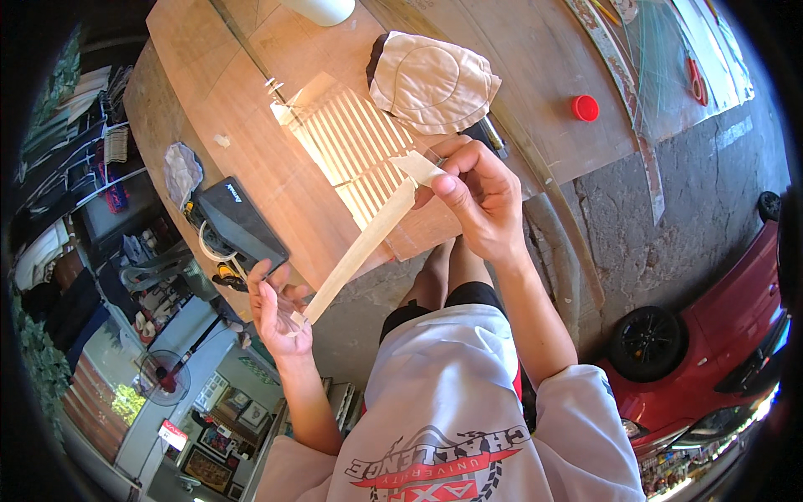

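A pale tan strip (360,253), which looks like masking tape, stretches slantwise between my hands above the near edge of the wooden table. My right hand (481,197) is closed, pinching its upper end between thumb and fingers, where a short piece (416,167) folds over. My left hand (283,314), lower and to the left, has its fingers partly curled, with the other end of the strip against them. Beneath and beyond the strip, a row of pale parallel slats (355,138) lies on the tabletop. A round-stitched cream cloth piece (435,82) rests just past my right hand.
On the plywood table (276,217) are a black case (241,224) at left, a red lid (585,108), red-handled scissors (697,81) and a white container (322,8) at the far edge. Long wooden strips (560,243) overhang the near right edge. A red car (719,335) stands at right.
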Tool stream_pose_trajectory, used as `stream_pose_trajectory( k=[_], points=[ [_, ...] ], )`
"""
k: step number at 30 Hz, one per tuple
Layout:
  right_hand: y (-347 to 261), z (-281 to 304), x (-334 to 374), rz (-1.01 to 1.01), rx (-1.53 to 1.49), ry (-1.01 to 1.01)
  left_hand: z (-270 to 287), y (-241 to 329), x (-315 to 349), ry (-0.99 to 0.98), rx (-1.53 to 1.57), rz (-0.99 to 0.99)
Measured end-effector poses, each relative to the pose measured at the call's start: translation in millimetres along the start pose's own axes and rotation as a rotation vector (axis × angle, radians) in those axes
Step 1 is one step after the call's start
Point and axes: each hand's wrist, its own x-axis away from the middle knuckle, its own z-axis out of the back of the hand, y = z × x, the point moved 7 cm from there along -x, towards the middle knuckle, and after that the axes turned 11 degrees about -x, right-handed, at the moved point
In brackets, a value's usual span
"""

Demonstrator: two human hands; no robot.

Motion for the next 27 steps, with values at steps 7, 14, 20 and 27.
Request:
stream_pose_trajectory(
  k=[7, 14, 20, 27],
  points=[
    [-0.8, 0.9, 1.2, 0.006, 0.033, 0.021, -0.1, -2.6, 1.5, 0.016, 0.007, 0.012],
    [-0.5, 3.2, 1.8, 0.012, 0.072, 0.038, 0.7, -3.2, 1.7, 0.015, -0.014, 0.013],
    [-0.6, 5.0, 2.3, 0.015, 0.108, 0.048, -1.9, -3.8, 2.3, -0.002, 0.0, 0.005],
    [-0.5, 5.2, 2.7, 0.017, 0.095, 0.051, -5.9, -3.0, 3.5, -0.052, 0.04, -0.006]
  ],
)
